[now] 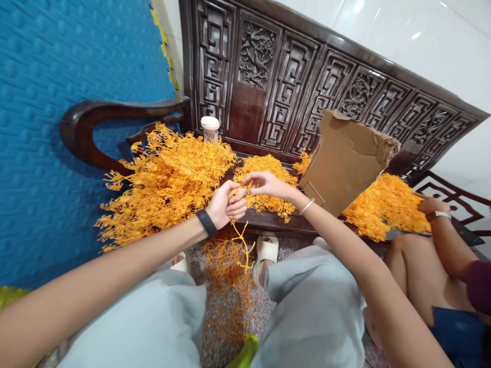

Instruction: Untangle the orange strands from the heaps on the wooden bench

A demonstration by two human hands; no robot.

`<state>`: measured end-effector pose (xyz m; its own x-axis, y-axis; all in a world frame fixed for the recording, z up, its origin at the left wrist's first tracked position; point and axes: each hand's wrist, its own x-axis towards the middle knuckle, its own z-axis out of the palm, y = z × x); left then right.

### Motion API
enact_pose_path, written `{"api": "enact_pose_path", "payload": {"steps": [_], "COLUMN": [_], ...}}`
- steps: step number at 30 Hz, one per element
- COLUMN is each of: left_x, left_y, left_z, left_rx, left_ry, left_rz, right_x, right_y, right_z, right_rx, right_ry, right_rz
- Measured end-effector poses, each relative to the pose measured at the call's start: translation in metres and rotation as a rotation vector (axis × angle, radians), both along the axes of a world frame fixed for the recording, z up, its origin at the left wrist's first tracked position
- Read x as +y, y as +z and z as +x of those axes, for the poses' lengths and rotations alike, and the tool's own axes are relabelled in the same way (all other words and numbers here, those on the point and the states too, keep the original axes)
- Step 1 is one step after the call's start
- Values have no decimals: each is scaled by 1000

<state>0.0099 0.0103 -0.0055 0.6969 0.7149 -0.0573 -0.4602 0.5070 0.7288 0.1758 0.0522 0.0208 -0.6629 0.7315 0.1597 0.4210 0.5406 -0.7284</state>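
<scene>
Left hand (pixel 226 206) closed around an orange plastic branch (pixel 242 240), stem hanging down toward the pile of sprigs on the floor (pixel 226 271). Right hand (pixel 264 185) pinching the top of the same branch, fingertips touching left hand. Behind, heaps of orange foliage (pixel 169 179) on carved wooden bench (pixel 276 76). At right, a co-worker's hand (pixel 433 205) beside torn cardboard (pixel 345 158).

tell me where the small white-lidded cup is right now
In the head view the small white-lidded cup stands upper centre-left on the dark carved wooden bench, against its backrest, just behind the big pile of orange branching sprigs.
</scene>
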Motion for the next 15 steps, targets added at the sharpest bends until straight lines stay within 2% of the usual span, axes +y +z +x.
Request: {"api": "enact_pose_path", "payload": {"steps": [4, 8, 15], "left_x": [0, 0, 2], "left_y": [-1, -5, -10], "left_z": [2, -2, -1], "left_rx": [14, 44, 92], "left_ry": [-24, -23, -2], "left_rz": [-1, -18, -29], "right_x": [2, 7, 14], "right_y": [-5, -13, -8], "right_z": [-3, -1, 8], "right_rx": [-38, -64, -38], "right_ry": [-102, -145, -282], "right_rz": [214, 406, 381]}}
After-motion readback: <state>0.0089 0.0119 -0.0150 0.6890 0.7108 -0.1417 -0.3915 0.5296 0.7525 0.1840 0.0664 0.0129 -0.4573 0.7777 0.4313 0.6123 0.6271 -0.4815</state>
